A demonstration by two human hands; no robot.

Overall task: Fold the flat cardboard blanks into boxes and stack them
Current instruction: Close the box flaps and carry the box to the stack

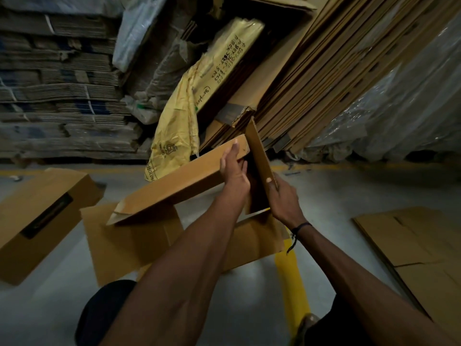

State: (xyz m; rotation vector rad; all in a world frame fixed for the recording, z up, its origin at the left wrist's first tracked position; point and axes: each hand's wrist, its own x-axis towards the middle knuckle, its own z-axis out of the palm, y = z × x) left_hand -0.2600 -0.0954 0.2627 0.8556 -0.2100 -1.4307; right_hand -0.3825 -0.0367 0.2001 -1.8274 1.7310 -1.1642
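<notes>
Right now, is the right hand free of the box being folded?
No: the right hand grips the edge of the short flap of the box.

Bare forearms, a thin black cord bracelet (300, 227) on the right wrist.

Yellow sack (199, 96) with handwritten black marker lines, upside down, "5 PCS" partly legible, rest unclear

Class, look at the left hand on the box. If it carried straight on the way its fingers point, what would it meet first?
Probably the leaning flat cardboard sheets behind the box that the left hand grips; depth is unclear, so the torn carton edge may come first.
</notes>
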